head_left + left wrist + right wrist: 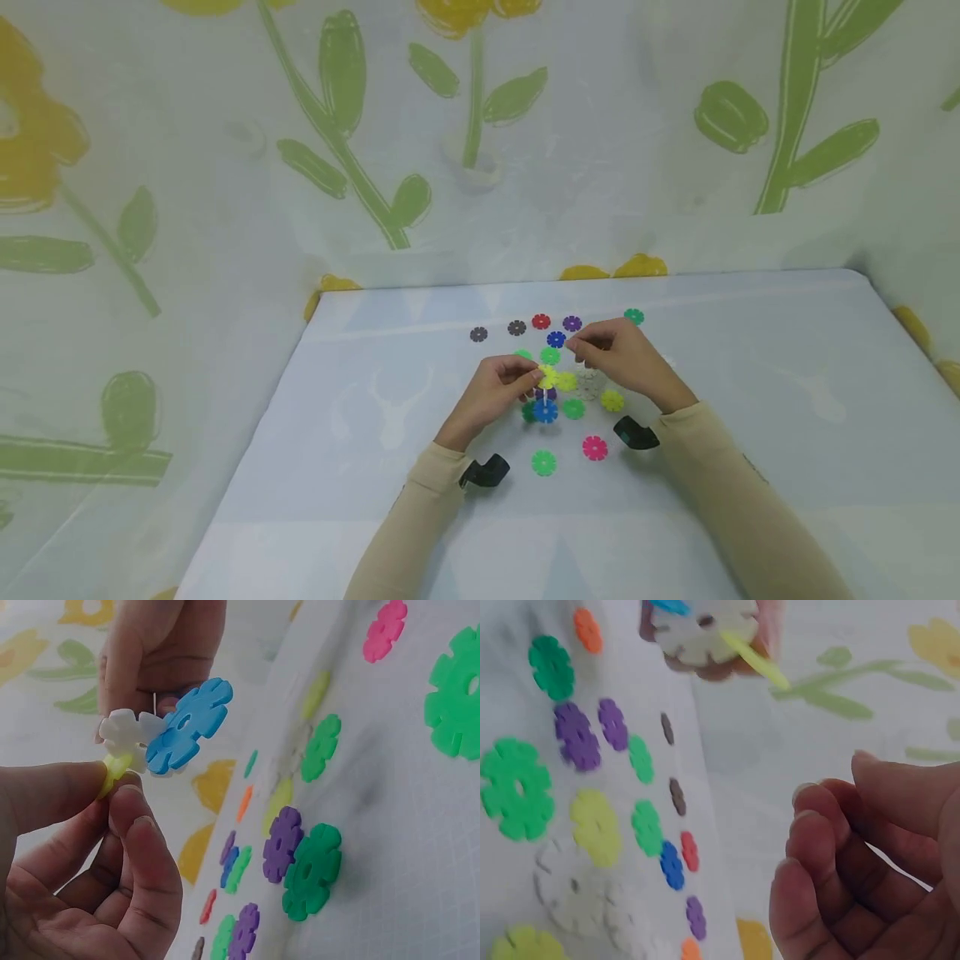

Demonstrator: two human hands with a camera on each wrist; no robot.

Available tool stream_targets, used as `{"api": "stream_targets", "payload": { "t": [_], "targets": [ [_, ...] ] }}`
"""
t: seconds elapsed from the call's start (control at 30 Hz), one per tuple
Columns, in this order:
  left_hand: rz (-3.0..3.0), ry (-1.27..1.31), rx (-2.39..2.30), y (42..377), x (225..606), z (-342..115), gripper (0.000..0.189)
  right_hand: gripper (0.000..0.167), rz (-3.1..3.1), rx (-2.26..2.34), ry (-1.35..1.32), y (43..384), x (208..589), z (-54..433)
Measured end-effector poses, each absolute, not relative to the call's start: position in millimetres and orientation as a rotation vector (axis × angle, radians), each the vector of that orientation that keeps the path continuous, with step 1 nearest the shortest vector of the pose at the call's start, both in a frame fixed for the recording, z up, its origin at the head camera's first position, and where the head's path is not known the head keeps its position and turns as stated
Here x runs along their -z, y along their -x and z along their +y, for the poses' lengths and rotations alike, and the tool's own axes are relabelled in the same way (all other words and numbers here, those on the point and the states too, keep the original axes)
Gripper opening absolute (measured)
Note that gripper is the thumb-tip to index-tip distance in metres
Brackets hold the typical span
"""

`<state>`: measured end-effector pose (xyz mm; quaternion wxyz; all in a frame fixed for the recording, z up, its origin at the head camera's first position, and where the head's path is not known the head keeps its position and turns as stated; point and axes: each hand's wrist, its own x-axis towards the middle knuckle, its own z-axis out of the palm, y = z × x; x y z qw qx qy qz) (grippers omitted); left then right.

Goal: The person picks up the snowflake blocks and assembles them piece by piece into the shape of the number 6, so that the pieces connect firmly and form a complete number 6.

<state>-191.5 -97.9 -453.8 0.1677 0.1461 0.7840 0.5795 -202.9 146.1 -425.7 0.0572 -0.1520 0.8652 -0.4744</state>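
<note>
My left hand (493, 390) pinches a yellow snowflake disc (114, 772) between thumb and forefinger. Slotted into that disc is a white snowflake disc (126, 735), and a light blue one (189, 726) joins the white one, so the pieces form one small cluster held above the table. To the right, my right hand (628, 360) hovers in the air with loosely bent fingers. Its thumb and fingertips stand apart with nothing between them in the right wrist view (870, 862). The cluster's white disc partly hides the left hand there.
Loose snowflake discs lie spread over the white table (337, 467). Among them are a pink disc (595, 448), a green disc (543, 463), a red disc (541, 322) and a dark blue disc (556, 339). A flower-patterned wall covering (585, 167) rises behind the table.
</note>
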Motion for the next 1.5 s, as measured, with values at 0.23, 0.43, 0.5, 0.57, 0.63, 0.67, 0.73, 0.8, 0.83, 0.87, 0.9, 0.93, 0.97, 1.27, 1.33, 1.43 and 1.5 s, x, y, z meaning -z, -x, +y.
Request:
{"api": "stream_targets", "payload": {
  "t": [0.23,0.43,0.5,0.57,0.63,0.67,0.73,0.8,0.83,0.87,0.9,0.93,0.97,1.27,1.33,1.43,1.5],
  "targets": [
    [2.223,-0.381,-1.628,190.5,454.3,-98.0,0.025,0.031,2.704,1.441,0.315,219.0,420.0,164.9],
    [2.218,-0.385,-1.642,190.4,453.3,-98.8,0.024,0.032,2.736,1.340,0.132,241.4,426.5,172.0],
    [2.216,-0.383,-1.642,189.9,452.6,-98.7,0.024,0.031,2.739,1.296,0.096,247.4,432.1,172.6],
    [2.213,-0.377,-1.637,189.4,451.9,-98.6,0.025,0.031,2.731,1.261,0.066,252.0,438.1,172.6],
    [2.206,-0.371,-1.634,188.7,451.3,-98.5,0.025,0.032,2.715,1.227,0.044,255.4,443.3,172.4],
    [2.204,-0.371,-1.634,188.4,451.1,-98.5,0.025,0.032,2.704,1.209,0.032,257.1,445.8,172.3],
    [2.201,-0.371,-1.633,188.0,451.1,-98.5,0.025,0.033,2.681,1.175,0.007,259.7,449.6,171.3],
    [2.195,-0.376,-1.640,188.0,451.5,-98.5,0.026,0.035,2.660,1.143,-0.013,261.7,452.0,169.8],
    [2.192,-0.378,-1.642,188.1,452.0,-98.5,0.026,0.036,2.656,1.122,-0.017,262.3,452.9,168.8],
    [2.188,-0.380,-1.645,188.3,452.5,-98.5,0.026,0.037,2.656,1.100,-0.017,262.8,453.4,167.8],
    [2.184,-0.381,-1.648,188.5,452.9,-98.5,0.026,0.038,2.658,1.080,-0.017,263.2,453.8,166.7],
    [2.181,-0.382,-1.650,188.6,453.3,-98.5,0.026,0.039,2.660,1.060,-0.016,263.4,454.0,165.6],
    [2.178,-0.383,-1.651,188.7,453.6,-98.5,0.026,0.040,2.666,1.042,-0.011,263.7,454.4,164.6],
    [2.170,-0.398,-1.650,189.7,454.6,-98.9,0.026,0.034,2.673,0.968,-0.004,262.2,453.8,159.3],
    [2.168,-0.401,-1.651,189.5,454.4,-99.2,0.026,0.031,2.670,0.963,0.007,262.0,452.9,160.6],
    [2.166,-0.400,-1.653,189.6,454.5,-99.4,0.026,0.025,2.677,0.986,0.038,260.5,452.8,163.8],
    [2.166,-0.396,-1.651,189.7,454.1,-99.4,0.026,0.023,2.691,1.017,0.068,258.2,453.2,166.2]
  ]
}}
